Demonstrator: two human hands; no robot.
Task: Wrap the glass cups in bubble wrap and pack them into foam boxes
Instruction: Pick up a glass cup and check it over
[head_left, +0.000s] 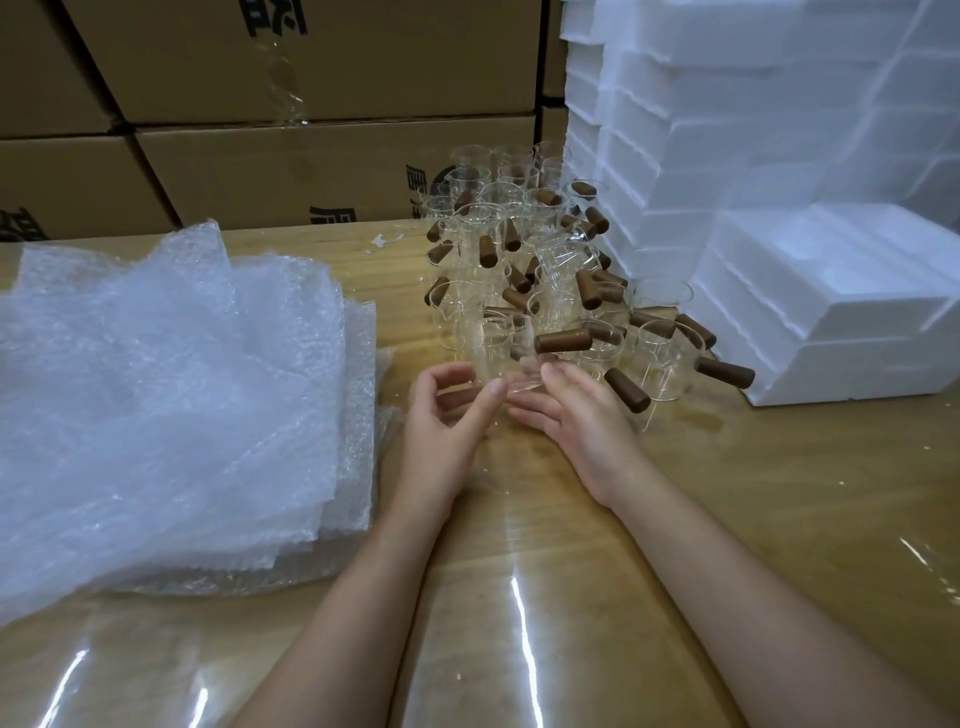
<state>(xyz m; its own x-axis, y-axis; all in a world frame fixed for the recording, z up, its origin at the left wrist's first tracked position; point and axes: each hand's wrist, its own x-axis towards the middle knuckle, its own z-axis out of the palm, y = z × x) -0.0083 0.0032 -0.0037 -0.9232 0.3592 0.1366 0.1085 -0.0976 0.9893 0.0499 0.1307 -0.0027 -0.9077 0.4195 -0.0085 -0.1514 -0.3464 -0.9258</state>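
Head | glass cup (511, 364) between left hand (447, 415), right hand (582, 415) | at fingertips

The glass cup (506, 356) at the left hand (447, 415) is blurred, so any grip on it cannot be told. The bubble wrap (156, 389) runs off the left edge, the foam boxes (779, 130) off the right.

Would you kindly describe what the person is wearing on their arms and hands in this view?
Nothing is worn on either side. The left hand and right hand are ungloved, and no ring shows on the visible fingers. The left forearm and right forearm are bare down to the picture's bottom edge: no sleeve, watch, bracelet or wristband appears.
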